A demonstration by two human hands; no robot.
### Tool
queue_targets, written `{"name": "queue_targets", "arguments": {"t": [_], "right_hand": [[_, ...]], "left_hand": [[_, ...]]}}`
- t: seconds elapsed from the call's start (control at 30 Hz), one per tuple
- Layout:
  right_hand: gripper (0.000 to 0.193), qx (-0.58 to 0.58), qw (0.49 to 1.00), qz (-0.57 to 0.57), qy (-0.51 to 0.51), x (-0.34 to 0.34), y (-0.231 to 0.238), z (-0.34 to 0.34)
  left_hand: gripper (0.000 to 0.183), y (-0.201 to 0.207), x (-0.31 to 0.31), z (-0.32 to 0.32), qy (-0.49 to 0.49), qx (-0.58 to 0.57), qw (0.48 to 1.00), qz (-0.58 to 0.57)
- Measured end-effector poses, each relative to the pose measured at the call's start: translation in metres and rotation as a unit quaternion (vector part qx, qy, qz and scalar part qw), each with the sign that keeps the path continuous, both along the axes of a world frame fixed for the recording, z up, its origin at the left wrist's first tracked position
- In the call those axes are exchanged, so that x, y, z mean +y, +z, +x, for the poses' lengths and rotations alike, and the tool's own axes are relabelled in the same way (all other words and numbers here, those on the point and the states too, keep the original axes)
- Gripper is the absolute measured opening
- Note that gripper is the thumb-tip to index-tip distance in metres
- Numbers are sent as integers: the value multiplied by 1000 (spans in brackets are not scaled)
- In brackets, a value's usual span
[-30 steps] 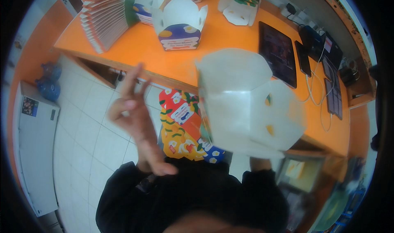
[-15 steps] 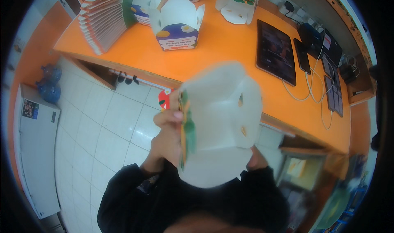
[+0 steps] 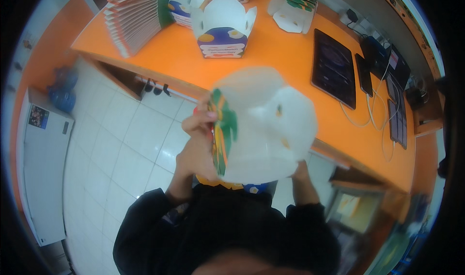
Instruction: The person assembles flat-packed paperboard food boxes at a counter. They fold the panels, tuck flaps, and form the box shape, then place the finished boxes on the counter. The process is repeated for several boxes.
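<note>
I hold a white cardboard food box [image 3: 271, 129] with green and orange print on its outer side, close under the camera and blurred. My left hand [image 3: 196, 144] grips its left printed wall, thumb and fingers pinching the edge. My right hand [image 3: 300, 171] is mostly hidden behind the box's lower right corner; only part of it and the wrist show, seemingly supporting the box from below. Both sleeves are black.
On the orange counter [image 3: 271, 57] stand a folded printed box [image 3: 223, 25], a stack of flat box blanks [image 3: 133, 15], more boxes [image 3: 293, 6], a dark tablet [image 3: 334, 66] and cabled devices [image 3: 395, 105]. White tiled floor [image 3: 111, 149] and a white appliance [image 3: 41, 168] lie left.
My left hand, raised and free a second ago, has come onto the box's left wall. The box has turned and moved lower, nearer my chest.
</note>
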State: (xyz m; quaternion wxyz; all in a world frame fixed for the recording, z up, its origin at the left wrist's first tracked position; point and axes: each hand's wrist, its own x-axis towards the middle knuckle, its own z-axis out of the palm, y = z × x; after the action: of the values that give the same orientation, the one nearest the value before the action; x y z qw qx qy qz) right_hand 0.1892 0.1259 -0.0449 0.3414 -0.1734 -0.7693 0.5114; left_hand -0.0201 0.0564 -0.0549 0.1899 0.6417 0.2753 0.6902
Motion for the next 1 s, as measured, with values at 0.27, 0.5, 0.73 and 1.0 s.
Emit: {"name": "queue_targets", "arguments": {"t": [0.27,0.5,0.73,1.0], "right_hand": [[132,79,985,129,85,22,11,-2],[127,153,979,-32,-130,36,46,-16],[111,-136,973,132,-130,45,34,-38],[84,5,969,132,-207,42,26,-38]], "left_hand": [[123,5,-17,-18,-31,146,983,-104],[87,13,-8,-13,94,56,976,-187],[51,20,-17,-20,163,64,950,-259],[33,-9,-33,-53,94,191,875,-435]]}}
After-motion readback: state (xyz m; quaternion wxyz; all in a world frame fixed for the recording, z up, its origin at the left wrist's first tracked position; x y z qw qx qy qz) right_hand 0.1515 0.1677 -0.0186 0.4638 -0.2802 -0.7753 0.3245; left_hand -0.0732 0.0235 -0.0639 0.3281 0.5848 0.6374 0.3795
